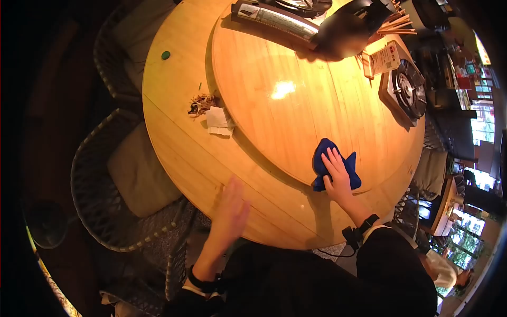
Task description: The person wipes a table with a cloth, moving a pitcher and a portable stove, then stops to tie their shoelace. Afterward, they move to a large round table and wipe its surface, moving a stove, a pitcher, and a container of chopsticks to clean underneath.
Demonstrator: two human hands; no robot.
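The upright card, on the far right part of the turntable, bears red marks and small dark print (too small to read). Pale lettering on the black object, at the turntable's far side, cannot be made out either.

The blue cloth lies bunched on the turntable's near right part. The right hand rests on it, palm down, fingers extended over the fabric rather than curled round it; cloth shows on both sides of the fingers.

The left hand, nearer the person than the turntable, holds nothing visible, its fingers loosely extended (motion blurs them). Left of the turntable lie brown scraps, white paper and a green disc.
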